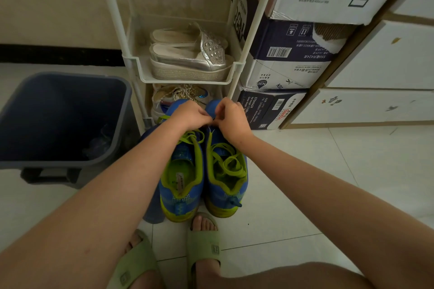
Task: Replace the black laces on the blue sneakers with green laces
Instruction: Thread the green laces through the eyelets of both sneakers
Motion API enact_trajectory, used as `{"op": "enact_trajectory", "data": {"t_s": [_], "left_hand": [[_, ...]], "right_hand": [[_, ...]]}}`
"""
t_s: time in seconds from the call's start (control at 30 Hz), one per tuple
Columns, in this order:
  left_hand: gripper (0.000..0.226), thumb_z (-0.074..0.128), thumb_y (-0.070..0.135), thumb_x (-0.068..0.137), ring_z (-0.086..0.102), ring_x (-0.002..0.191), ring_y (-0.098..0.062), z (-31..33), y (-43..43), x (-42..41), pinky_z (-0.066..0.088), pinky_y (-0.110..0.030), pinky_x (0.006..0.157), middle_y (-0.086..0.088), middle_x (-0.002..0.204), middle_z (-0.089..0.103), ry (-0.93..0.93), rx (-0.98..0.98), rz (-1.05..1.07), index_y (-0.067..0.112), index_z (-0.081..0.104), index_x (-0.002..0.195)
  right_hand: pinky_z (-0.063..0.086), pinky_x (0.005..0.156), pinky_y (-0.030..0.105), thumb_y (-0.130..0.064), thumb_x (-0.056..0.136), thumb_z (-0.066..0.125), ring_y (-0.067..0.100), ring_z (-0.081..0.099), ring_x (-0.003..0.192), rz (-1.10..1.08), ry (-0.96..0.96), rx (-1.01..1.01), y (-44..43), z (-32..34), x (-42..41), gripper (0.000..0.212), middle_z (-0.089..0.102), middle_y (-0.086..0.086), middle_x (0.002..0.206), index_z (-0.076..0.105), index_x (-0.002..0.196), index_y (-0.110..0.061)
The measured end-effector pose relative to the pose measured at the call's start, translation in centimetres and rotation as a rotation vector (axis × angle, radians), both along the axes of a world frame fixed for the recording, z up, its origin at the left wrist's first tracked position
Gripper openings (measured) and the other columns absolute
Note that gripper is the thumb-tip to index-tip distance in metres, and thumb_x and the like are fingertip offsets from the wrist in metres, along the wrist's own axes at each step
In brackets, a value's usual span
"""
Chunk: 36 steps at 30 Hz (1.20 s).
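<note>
Two blue sneakers with lime-green lining stand side by side on the floor, toes away from me: the left sneaker (180,185) and the right sneaker (226,185). Green laces (229,159) lie loosely across the right sneaker's opening, and more green lace (191,136) crosses the left one. My left hand (191,115) and my right hand (231,116) meet above the toe end of the right sneaker, fingers curled and pinching a green lace end between them. No black laces are visible.
A dark blue bin (58,122) stands on the left. A white shoe rack (185,73) holding silver platform shoes (190,56) is straight ahead. Stacked cardboard boxes (288,63) and white drawers (375,65) are at right. My feet in green slides (204,244) rest on pale tiles.
</note>
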<state>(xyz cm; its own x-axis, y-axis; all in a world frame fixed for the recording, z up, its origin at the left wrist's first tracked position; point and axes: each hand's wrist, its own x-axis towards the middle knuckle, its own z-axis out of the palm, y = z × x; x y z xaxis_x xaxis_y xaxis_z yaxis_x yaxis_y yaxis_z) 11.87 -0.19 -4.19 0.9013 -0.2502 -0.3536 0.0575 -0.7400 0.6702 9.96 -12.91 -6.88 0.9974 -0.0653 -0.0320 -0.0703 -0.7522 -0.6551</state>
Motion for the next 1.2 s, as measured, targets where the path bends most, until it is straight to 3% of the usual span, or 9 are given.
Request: {"op": "enact_trajectory", "data": {"t_s": [0.13, 0.27, 0.33, 0.47, 0.53, 0.7, 0.83, 1.0, 1.2], "left_hand": [[0.024, 0.062, 0.023, 0.087, 0.061, 0.101, -0.021, 0.1, -0.2, -0.2, 0.04, -0.025, 0.075, -0.008, 0.106, 0.069, -0.016, 0.011, 0.019, 0.013, 0.072, 0.107], [0.025, 0.061, 0.021, 0.088, 0.058, 0.092, -0.017, 0.3, -0.1, -0.1, 0.041, -0.025, 0.066, -0.008, 0.106, 0.069, -0.008, 0.025, -0.024, 0.013, 0.072, 0.109], [0.025, 0.06, 0.022, 0.088, 0.058, 0.091, -0.017, 0.3, -0.1, -0.1, 0.041, -0.026, 0.072, -0.008, 0.103, 0.069, -0.01, 0.038, -0.027, 0.013, 0.072, 0.108], [0.023, 0.062, 0.021, 0.087, 0.054, 0.086, -0.014, 0.2, 0.0, 0.0, 0.04, -0.023, 0.062, -0.006, 0.093, 0.066, -0.011, 0.04, -0.03, 0.012, 0.073, 0.104], [0.022, 0.063, 0.021, 0.086, 0.055, 0.086, -0.014, 0.1, 0.0, 0.1, 0.041, -0.026, 0.068, -0.006, 0.096, 0.068, -0.014, 0.033, -0.024, 0.013, 0.073, 0.104], [0.022, 0.064, 0.02, 0.085, 0.057, 0.087, -0.014, -0.1, 0.1, 0.2, 0.045, -0.025, 0.072, -0.007, 0.095, 0.069, -0.014, 0.014, -0.021, 0.011, 0.074, 0.102], [0.022, 0.064, 0.019, 0.085, 0.057, 0.088, -0.013, -0.2, 0.0, 0.3, 0.044, -0.026, 0.08, -0.008, 0.103, 0.071, -0.01, 0.003, -0.011, 0.011, 0.074, 0.103], [0.024, 0.063, 0.02, 0.086, 0.057, 0.089, -0.013, -0.4, 0.2, 0.5, 0.043, -0.026, 0.081, -0.006, 0.1, 0.069, 0.008, -0.011, -0.018, 0.01, 0.073, 0.105], [0.021, 0.058, 0.018, 0.091, 0.065, 0.085, -0.015, -1.2, 0.5, 0.8, 0.049, -0.028, 0.086, -0.007, 0.091, 0.071, 0.045, -0.104, 0.069, 0.005, 0.072, 0.101]], "right_hand": [[0.05, 0.077, 0.038, 0.001, 0.076, 0.071, 0.024, 0.058, 0.086, 0.02, 0.018, 0.0, -0.1, 0.3, 0.0, 0.028, 0.058, 0.0, 0.077, 0.05, 0.086, -0.015], [0.051, 0.075, 0.04, -0.002, 0.075, 0.074, 0.023, 0.06, 0.077, 0.067, 0.023, -0.01, -0.1, 0.7, 0.0, 0.034, 0.057, -0.001, 0.074, 0.047, 0.091, -0.014], [0.051, 0.075, 0.037, -0.002, 0.075, 0.075, 0.022, 0.058, 0.075, 0.079, 0.039, 0.016, -0.1, 0.8, 0.0, 0.034, 0.057, 0.0, 0.076, 0.049, 0.096, -0.01], [0.044, 0.062, 0.012, 0.004, 0.076, 0.07, 0.015, 0.056, 0.078, 0.08, 0.073, 0.061, -0.7, 1.0, -0.3, 0.032, 0.056, 0.006, 0.092, 0.052, 0.102, -0.005], [0.044, 0.063, 0.008, 0.011, 0.076, 0.065, 0.017, 0.056, 0.08, 0.059, 0.028, 0.091, -1.1, 1.1, -0.4, 0.03, 0.048, 0.009, 0.107, 0.054, 0.101, -0.003], [0.036, 0.098, 0.025, -0.007, 0.076, 0.074, 0.022, 0.041, 0.112, 0.041, 0.007, -0.1, -2.3, 1.1, -0.3, 0.016, 0.045, 0.012, 0.117, 0.071, 0.091, -0.007], [0.033, 0.096, 0.023, -0.009, 0.078, 0.073, 0.023, 0.04, 0.116, 0.072, 0.016, -0.164, -2.1, 1.1, -0.2, 0.011, 0.054, 0.016, 0.115, 0.075, 0.089, -0.008], [0.034, 0.101, 0.029, -0.012, 0.084, 0.068, 0.028, 0.038, 0.119, 0.125, 0.007, -0.261, -1.7, 1.1, -0.2, 0.015, 0.048, 0.014, 0.121, 0.076, 0.096, -0.007], [0.03, 0.09, 0.027, -0.012, 0.085, 0.065, 0.027, 0.04, 0.117, 0.033, 0.025, -0.194, -0.8, -0.5, 0.6, 0.011, 0.06, 0.013, 0.109, 0.076, 0.089, -0.011]]}}
